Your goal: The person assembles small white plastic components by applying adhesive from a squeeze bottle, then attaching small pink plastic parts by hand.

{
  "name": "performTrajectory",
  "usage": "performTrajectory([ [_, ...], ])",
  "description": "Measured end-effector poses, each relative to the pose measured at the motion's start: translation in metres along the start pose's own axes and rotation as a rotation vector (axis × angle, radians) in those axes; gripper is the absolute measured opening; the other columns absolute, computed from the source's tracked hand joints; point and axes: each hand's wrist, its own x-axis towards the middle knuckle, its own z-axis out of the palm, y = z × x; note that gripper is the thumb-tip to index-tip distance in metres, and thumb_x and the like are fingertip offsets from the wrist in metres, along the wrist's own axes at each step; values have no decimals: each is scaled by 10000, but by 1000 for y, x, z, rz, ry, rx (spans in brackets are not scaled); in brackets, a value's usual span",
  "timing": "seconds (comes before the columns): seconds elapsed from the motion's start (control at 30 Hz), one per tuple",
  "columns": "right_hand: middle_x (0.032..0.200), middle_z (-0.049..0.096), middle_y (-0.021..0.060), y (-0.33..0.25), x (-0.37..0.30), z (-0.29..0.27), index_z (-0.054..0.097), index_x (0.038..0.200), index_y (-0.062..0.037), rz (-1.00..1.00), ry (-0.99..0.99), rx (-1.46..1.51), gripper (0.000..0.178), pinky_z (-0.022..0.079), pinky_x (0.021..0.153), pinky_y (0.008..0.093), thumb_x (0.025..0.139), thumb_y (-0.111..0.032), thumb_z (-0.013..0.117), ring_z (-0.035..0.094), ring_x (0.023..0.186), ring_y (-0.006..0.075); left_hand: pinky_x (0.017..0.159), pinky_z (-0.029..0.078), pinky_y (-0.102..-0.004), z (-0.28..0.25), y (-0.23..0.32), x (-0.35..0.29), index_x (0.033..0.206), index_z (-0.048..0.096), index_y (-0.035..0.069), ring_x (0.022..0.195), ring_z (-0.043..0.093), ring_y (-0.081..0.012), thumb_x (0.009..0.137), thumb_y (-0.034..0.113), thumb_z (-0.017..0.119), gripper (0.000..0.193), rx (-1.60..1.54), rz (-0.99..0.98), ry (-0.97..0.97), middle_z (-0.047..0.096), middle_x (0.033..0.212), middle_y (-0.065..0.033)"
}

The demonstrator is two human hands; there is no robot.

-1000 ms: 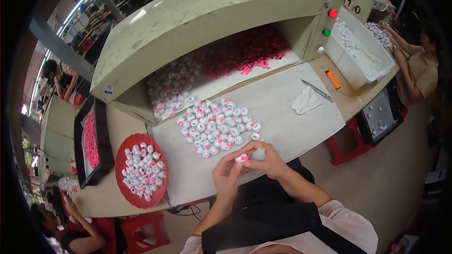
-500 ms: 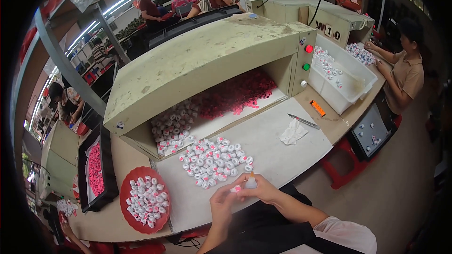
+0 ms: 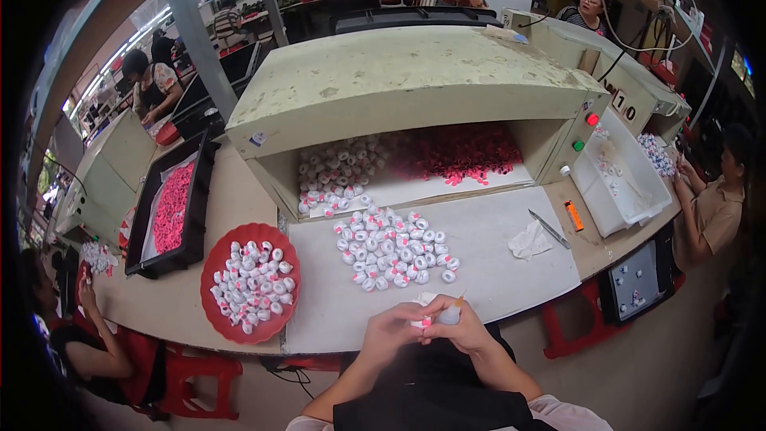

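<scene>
Close together at the front edge of the table, my two hands work on one small white piece with pink on it (image 3: pixel 422 322). My left hand (image 3: pixel 387 330) pinches this piece between its fingertips. In my right hand (image 3: pixel 472 335) is a small translucent squeeze bottle (image 3: pixel 450 316) with a thin orange tip, pointing up and to the right; its fingers also reach the white piece. Just beyond the hands lies a loose pile of white ring-like pieces (image 3: pixel 391 249), several with pink spots. To the left, a red scalloped bowl (image 3: pixel 209 297) is filled with similar pieces.
A cream box-shaped machine (image 3: pixel 415 72) holds white pieces and pink bits inside. Tweezers (image 3: pixel 549 228), a crumpled tissue (image 3: pixel 530 241) and an orange lighter (image 3: pixel 574 215) lie right, before a white bin (image 3: pixel 638 211). A black tray (image 3: pixel 209 191) holds pink bits. Other people sit around.
My view has swung, so the table scene sits differently in the picture. Both hands still hold the piece and bottle. A person behind the machine now stretches an arm out to the left.
</scene>
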Motion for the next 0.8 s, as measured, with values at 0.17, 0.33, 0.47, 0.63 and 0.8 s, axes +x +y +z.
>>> performTrajectory([
  [0.17, 780, 567, 74, 6, 16, 4, 503, 1002, -4, 26, 45, -85, 291, 449, 588, 235, 719, -5, 573, 547, 627, 128, 726, 410, -264, -15, 13, 2, 892, 555, 3, 846, 494, -172, 709, -30, 577, 186, 99, -90, 120, 495, 951, -104],
  [0.33, 776, 580, 73, -3, 27, -4, 489, 1032, 6, -59, 130, -148, 331, 425, 599, 225, 709, 14, 564, 512, 651, 102, 786, 354, -273, -73, 81, -15, 871, 569, 24, 864, 446, -163, 623, -24, 637, 262, 910, 289, 493, 458, 888, -67],
  [0.47, 746, 573, 97, -9, 27, -22, 490, 984, 24, -37, 153, -298, 308, 426, 604, 231, 688, 4, 571, 523, 637, 123, 841, 328, -319, -87, 124, -22, 999, 531, 31, 943, 444, -237, 629, 22, 635, 384, 1695, 165, 806, 467, 981, -107],
  [0.63, 742, 564, 69, -18, 29, -51, 509, 965, 27, 6, 240, -341, 265, 417, 630, 229, 706, 13, 561, 507, 664, 102, 875, 303, -372, -63, 100, 73, 1016, 529, 58, 1031, 410, -306, 688, 111, 603, 341, 1578, 343, 349, 499, 1037, -132],
  [0.8, 743, 563, 71, -28, 18, -54, 512, 950, 30, -45, 284, -301, 253, 415, 646, 227, 702, 16, 560, 515, 669, 104, 843, 348, -376, -101, 52, 239, 990, 551, 110, 988, 448, -280, 723, 182, 552, 276, 1835, 330, 168, 513, 1026, -107],
])
